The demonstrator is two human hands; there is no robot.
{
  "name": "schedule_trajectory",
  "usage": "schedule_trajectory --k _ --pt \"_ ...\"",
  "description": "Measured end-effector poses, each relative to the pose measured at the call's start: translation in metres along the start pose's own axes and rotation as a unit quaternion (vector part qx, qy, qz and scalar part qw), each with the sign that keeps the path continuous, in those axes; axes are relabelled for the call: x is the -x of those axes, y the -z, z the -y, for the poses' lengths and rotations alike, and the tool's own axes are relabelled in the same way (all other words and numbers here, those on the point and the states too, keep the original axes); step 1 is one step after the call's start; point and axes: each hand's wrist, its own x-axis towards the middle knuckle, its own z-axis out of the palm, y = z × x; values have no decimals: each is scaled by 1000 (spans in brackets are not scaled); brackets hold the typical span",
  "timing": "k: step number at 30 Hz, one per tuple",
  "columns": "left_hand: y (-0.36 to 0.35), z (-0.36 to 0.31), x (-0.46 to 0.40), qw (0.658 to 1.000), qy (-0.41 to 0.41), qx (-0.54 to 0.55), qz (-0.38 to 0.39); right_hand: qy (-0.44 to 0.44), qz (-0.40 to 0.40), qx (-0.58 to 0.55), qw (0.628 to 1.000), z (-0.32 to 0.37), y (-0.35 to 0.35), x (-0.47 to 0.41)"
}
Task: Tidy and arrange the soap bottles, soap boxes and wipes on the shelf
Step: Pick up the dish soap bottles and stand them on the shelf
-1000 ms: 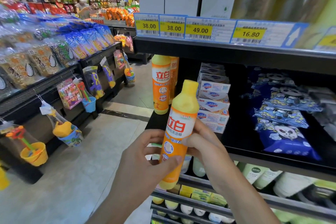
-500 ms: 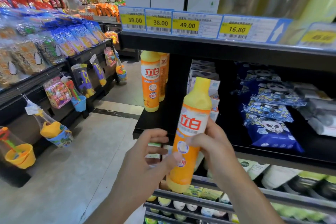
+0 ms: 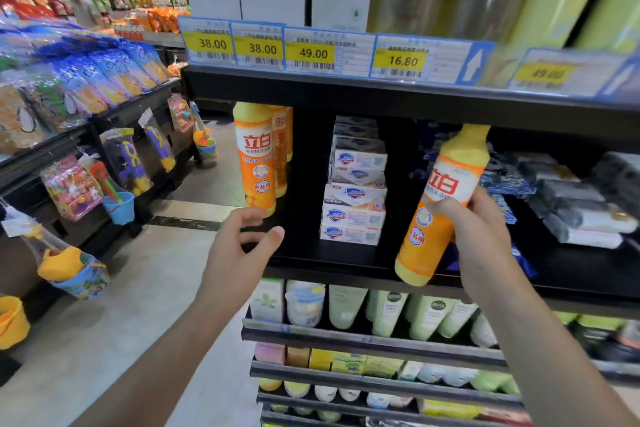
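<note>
**Bottle passed to one hand and carried right**

Released by the left hand (image 3: 239,250), the bottle (image 3: 438,208) is now held by the right hand (image 3: 481,229) alone; earlier it was gripped by both in front of the chest. It has been swung to the right and lifted, tilted with its yellow cap towards the underside of the upper shelf and its base over the front edge of the shelf (image 3: 346,258). The right fingers (image 3: 441,210) are wrapped round its middle. The left fingers are loosely spread and hold nothing, hovering just in front of the standing bottles (image 3: 254,156) at the left end. The stacked soap boxes (image 3: 355,198) stand between those bottles and the held one, and dark wipes packs (image 3: 581,204) lie behind and to the right of it. A placing step is judged to be in progress. Since the matching bottles stand at the far left, the bottle is judged to be away from its group, and a gap must be found without the boxes being knocked.
</note>
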Motion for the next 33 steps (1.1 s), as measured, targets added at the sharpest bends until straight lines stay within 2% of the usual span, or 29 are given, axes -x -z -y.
schedule_trajectory --k 12,19,21,24,26,27,30,33 --pt "-8 11 -46 996 10 -42 -76 55 -3 46 997 -11 -17 -22" --pt "-11 -8 -76 998 -34 -34 -30 92 -13 54 994 -16 -18 -9" --pt "-15 -5 -81 999 -34 -30 -14 133 -72 80 985 -21 -21 4" --pt "-17 1 -85 998 -33 -49 -20 302 -176 165 922 -29 -32 33" --pt "-14 4 -88 997 -31 -63 -18 387 -154 178 891 -32 -43 48" --pt "-12 5 -88 997 -30 -67 -14 399 -120 175 892 -33 -50 53" --pt "-7 4 -76 996 -18 -86 -13 349 -5 165 922 -34 -73 60" --pt "-6 2 -52 994 -25 -107 -25 246 64 157 954 -32 -97 63"
